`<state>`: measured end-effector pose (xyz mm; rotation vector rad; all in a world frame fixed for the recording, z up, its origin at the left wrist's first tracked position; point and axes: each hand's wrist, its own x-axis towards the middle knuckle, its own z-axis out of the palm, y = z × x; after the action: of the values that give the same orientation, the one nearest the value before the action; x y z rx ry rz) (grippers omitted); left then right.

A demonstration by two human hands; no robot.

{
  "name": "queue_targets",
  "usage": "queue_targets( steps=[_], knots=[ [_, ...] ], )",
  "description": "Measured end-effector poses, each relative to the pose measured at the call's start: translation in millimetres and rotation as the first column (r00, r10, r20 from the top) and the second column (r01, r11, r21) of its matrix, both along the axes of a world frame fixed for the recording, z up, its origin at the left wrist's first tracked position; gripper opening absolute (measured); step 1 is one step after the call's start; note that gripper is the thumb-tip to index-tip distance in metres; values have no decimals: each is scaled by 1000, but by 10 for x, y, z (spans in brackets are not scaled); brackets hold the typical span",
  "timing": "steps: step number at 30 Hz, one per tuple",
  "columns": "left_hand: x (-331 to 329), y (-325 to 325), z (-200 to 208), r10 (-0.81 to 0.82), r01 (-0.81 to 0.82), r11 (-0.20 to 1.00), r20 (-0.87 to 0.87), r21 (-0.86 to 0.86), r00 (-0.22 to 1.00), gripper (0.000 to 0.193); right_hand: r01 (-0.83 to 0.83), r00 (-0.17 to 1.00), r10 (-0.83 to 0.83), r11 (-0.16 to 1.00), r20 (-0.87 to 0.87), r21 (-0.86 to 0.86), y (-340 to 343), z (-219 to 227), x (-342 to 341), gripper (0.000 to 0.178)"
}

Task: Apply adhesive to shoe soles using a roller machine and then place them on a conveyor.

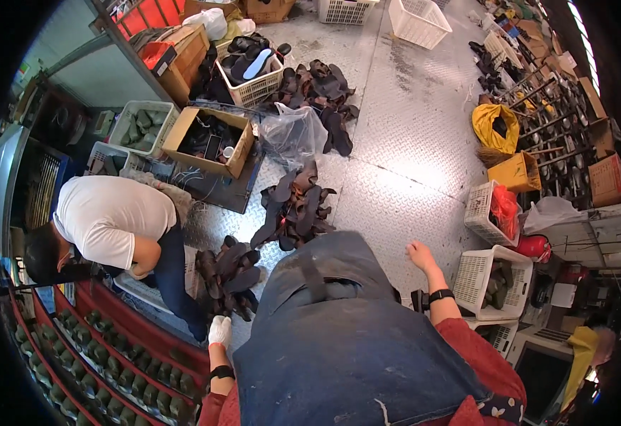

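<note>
Dark sole piles (293, 206) between baskets (492, 280), co-worker (111, 213).

Your left hand (219, 331) hangs low beside your apron (339, 334), gloved in white, fingers curled loosely and holding nothing. Your right hand (419, 253) is bare, raised out past the apron's other side, fingers relaxed and empty, wrist banded in black.

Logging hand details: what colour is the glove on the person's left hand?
White; the left hand wears it, best seen in the head view. The right hand is bare.
</note>
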<state>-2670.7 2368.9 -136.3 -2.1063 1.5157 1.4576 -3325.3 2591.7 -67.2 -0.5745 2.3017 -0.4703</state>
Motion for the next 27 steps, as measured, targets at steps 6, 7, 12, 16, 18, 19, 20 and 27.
queue_targets(
  steps=[6, 7, 12, 16, 18, 19, 20, 27],
  knots=[
    [41, 256, 206, 206, -211, 973, -62, -95, 977, 33, -260, 964, 263, 964, -32, 61, -644, -69, -235, 30],
    [46, 324, 218, 251, -255, 965, -66, -61, 966, 34, -312, 948, 316, 947, -45, 79, -760, -34, -222, 30],
    [-310, 632, 425, 181, -182, 983, 20, 32, 983, 36, -375, 927, 375, 927, 11, 11, -1079, -129, -461, 29],
    [52, 1201, -200, 58, -66, 993, 81, 102, 995, 34, -417, 906, 417, 909, 78, -17, -1499, -23, -555, 27],
    [-98, 1355, -247, 89, -86, 996, 111, -31, 990, 34, -452, 890, 452, 892, 60, -19, -1639, -15, -680, 25],
    [-333, 1274, -199, 93, -91, 995, 95, -28, 991, 34, -456, 889, 456, 890, 46, -12, -1672, -16, -779, 25],
    [-584, 1110, -40, 161, -159, 987, 46, -35, 986, 33, -455, 890, 455, 890, 32, -8, -1664, -17, -893, 25],
    [-1473, 926, 722, 380, -381, 925, -19, -12, 925, 28, -599, 799, 601, 798, 9, -68, -2343, 50, -1343, 27]
  ],
)
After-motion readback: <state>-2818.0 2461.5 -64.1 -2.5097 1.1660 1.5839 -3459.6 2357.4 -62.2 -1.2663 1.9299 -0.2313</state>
